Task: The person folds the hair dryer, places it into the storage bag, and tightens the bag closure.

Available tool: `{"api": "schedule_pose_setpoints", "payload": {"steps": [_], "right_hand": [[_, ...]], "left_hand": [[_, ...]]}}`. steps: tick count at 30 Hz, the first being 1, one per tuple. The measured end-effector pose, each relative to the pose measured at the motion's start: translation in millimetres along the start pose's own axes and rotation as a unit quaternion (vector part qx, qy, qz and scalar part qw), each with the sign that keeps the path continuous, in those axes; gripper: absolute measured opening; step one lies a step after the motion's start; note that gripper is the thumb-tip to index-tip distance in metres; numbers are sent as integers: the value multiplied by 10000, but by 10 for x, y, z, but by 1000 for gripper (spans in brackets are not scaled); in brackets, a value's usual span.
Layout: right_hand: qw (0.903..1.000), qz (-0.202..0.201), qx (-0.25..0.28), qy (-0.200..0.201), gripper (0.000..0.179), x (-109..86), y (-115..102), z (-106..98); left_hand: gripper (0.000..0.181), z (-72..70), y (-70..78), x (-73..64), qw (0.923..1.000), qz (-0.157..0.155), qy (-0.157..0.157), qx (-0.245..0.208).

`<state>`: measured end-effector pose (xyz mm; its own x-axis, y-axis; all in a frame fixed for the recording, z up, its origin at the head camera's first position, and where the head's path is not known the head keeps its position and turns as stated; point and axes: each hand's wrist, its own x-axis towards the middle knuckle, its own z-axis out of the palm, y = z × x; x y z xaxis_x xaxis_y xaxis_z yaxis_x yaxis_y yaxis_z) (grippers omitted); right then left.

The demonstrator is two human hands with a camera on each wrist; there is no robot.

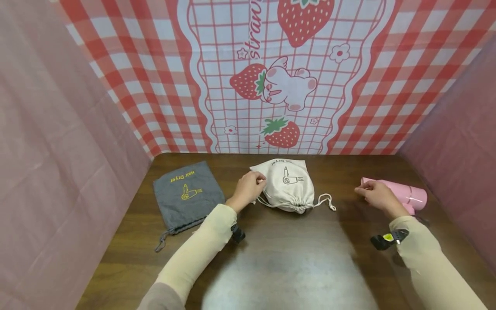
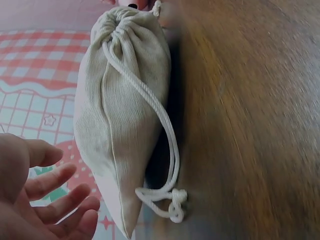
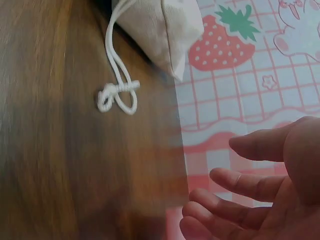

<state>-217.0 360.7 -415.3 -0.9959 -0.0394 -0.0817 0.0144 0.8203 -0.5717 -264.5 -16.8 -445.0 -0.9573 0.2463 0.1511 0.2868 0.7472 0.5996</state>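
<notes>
Head view shows the left hand (image 1: 248,188) beside the far-middle cream drawstring bag (image 1: 289,187), right hand (image 1: 379,196) by the right-side pink hair dryer (image 1: 416,197), both relaxed, empty; fingers snagging the cord (image 2: 148,92) could drag the bag.

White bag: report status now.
Left grip empty, beside cinched white bag on table. Right grip empty, near pink dryer. Gray bag left of white bag, apparently not blocking.
</notes>
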Motion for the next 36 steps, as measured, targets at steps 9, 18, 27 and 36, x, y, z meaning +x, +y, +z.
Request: {"api": "schedule_pose_setpoints", "payload": {"steps": [9,18,27,36], "right_hand": [[9971,502,-533,219,45,-169,229,-222],[9867,1255,-506,905,54,-378,483,-407],[9835,1501,-692,730,68,-558,762,-464],[9828,1581,-840,457,75,-651,950,-432]], "left_hand": [[22,109,181,-12,9990,399,196,-49],[21,221,368,36,9960,742,309,394],[19,354,452,17,9879,1293,465,726],[22,472,562,-27,9825,1516,322,1034]]}}
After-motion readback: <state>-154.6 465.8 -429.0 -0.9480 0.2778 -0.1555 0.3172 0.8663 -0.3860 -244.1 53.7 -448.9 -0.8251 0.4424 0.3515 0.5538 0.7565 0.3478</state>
